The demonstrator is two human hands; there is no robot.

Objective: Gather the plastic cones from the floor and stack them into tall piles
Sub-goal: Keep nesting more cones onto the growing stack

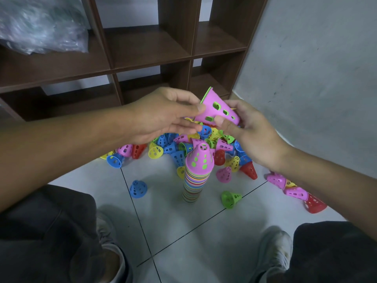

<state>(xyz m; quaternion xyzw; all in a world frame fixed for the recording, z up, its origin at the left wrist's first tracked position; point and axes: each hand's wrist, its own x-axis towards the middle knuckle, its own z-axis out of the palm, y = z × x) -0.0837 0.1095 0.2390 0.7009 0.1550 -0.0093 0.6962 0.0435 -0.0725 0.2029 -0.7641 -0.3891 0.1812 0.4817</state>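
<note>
My left hand (163, 113) and right hand (244, 127) both pinch pink perforated plastic cone (217, 111), green cone nested inside, tilted, at 12 o'clock above tall multicoloured cone stack (195, 176). Loose cone heap (183, 144) partly hidden behind hands. Right-hand fingers behind cone, unseen. Brown shelf (151, 45) beyond.
</note>
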